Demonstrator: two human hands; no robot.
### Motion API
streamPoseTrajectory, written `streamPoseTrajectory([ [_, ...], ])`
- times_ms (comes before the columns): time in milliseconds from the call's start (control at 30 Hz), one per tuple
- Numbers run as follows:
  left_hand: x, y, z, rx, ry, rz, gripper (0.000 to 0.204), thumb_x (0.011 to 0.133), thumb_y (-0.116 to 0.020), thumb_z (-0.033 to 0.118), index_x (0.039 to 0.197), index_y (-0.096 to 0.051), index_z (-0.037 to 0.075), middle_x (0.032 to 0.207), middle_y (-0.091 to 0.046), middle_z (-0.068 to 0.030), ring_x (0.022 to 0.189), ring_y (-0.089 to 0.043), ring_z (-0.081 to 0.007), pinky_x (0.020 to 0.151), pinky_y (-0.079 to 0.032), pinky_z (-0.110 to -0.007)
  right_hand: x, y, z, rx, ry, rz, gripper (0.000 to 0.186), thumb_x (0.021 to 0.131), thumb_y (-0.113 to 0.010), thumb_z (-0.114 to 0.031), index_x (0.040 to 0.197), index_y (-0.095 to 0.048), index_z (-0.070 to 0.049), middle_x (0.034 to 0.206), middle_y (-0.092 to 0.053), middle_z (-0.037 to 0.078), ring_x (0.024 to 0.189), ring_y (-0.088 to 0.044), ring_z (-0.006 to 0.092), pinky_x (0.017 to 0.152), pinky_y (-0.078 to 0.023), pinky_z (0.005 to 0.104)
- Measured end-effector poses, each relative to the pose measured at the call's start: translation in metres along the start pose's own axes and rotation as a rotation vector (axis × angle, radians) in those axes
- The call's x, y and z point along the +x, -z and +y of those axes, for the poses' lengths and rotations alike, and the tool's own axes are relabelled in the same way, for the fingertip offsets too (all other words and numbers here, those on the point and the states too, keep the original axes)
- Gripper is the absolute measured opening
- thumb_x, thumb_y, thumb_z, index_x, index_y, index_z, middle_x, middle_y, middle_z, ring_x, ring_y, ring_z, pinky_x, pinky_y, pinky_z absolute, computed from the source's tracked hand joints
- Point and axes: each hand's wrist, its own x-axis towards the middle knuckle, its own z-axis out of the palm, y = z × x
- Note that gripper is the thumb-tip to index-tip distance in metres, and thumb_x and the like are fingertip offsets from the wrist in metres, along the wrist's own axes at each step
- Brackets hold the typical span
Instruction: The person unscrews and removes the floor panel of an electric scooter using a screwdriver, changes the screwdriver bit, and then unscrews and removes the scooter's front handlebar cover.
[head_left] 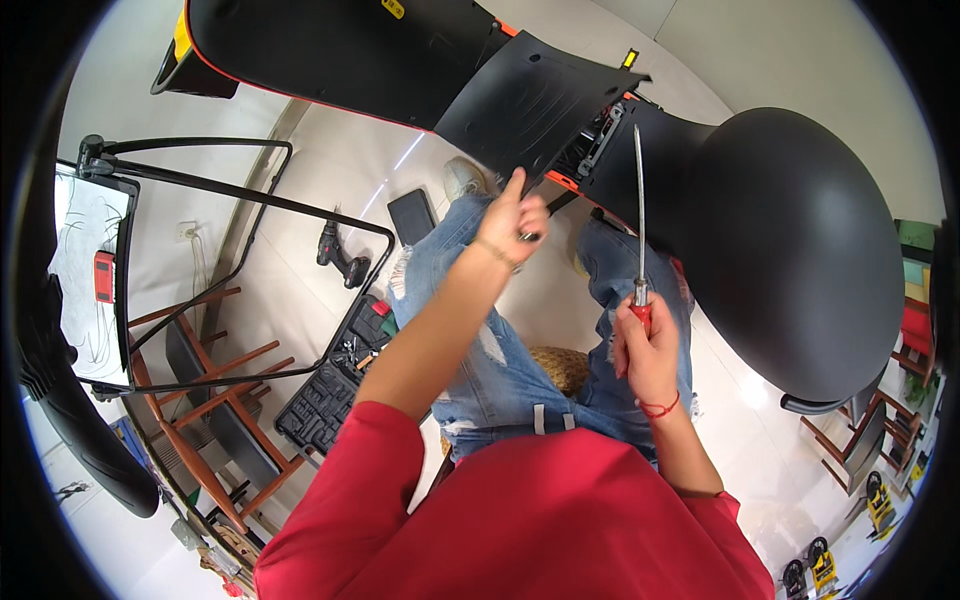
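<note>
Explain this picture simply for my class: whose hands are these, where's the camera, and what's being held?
There is no robot here: a seated person is using two bare hands. The view comes from a wide fisheye camera on their head, looking down and bending straight edges. The right hand holds a red-handled screwdriver, shaft pointing away. The left hand, blurred, curls around a dark object I can't identify, near a black panel. On the pale floor lie a cordless drill and an open toolbox.

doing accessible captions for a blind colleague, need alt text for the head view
The right hand holds a long, red-handled screwdriver; the left hand, blurred, is near the edge of a black panel. A cordless drill and an open tool case are on the floor to the left.
</note>
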Motion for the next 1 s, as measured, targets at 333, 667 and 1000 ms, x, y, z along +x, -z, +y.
streamPoseTrajectory([
  [333, -0.062, 0.075, -0.070, -0.006, 0.011, 0.003, 0.038, 0.094, -0.055, 0.039, 0.073, -0.041, 0.011, 0.057, -0.034, 0.0045, 0.042, -0.026, -0.0060, 0.038, -0.025, -0.020, -0.033, 0.010, -0.015, 0.006, 0.095, -0.063, 0.010, 0.093, -0.053, -0.005, 0.101, -0.047, -0.003, 0.066, -0.048, -0.001, 0.043, -0.039, 0.0029, 0.038, -0.030, 0.0182],
  [667, -0.097, 0.073, -0.135, -0.231, 0.106, -0.076, 0.036, 0.094, -0.054, 0.037, 0.072, -0.046, 0.010, 0.057, -0.036, 0.0042, 0.041, -0.028, -0.0066, 0.037, -0.027, -0.020, -0.065, 0.029, -0.004, -0.016, 0.038, 0.001, 0.013, 0.093, -0.055, -0.008, 0.103, -0.049, -0.003, 0.060, -0.047, -0.003, 0.041, -0.039, 0.0026, 0.037, -0.030, 0.0187],
  [1000, -0.165, 0.063, -0.146, -0.280, -0.165, 0.055, 0.037, 0.097, -0.050, 0.031, 0.066, -0.042, 0.011, 0.058, -0.037, 0.0038, 0.042, -0.027, -0.0059, 0.037, -0.026, -0.020, -0.082, 0.043, -0.004, -0.059, 0.074, -0.055, 0.015, 0.092, -0.055, -0.008, 0.105, -0.050, -0.003, 0.060, -0.047, -0.003, 0.042, -0.039, 0.0026, 0.038, -0.030, 0.0192],
])
